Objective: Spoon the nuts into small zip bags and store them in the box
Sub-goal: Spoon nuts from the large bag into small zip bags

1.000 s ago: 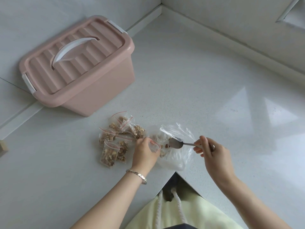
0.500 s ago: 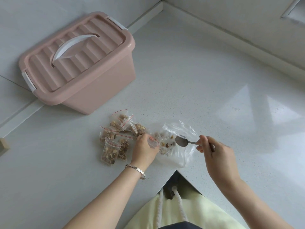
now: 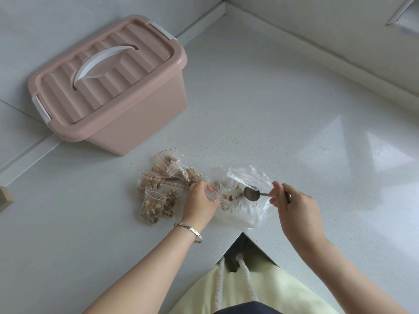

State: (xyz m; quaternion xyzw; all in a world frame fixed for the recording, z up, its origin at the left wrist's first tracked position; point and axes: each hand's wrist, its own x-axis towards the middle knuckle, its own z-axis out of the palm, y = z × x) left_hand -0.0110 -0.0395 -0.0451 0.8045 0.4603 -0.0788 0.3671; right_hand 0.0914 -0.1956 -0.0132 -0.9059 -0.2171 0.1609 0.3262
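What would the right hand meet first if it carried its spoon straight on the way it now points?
Probably the small zip bag pinched in the left hand: the spoon in the right hand points left at its mouth, across the large clear bag. Its height above that bag's nuts is unclear.

There is one pink ribbed plastic storage box, with one curved white handle on its lid and two white clip latches, one at each end. Small clear zip bags filled with brown nut pieces number at least six; they overlap in a heap, so the exact count cannot be told. There is one empty small clear zip bag with a red seal line, one large crumpled clear plastic bag and one metal spoon. Two hands show, one left hand and one right hand, with one silver link bracelet. Two white braided cords and one small wooden block complete the count.
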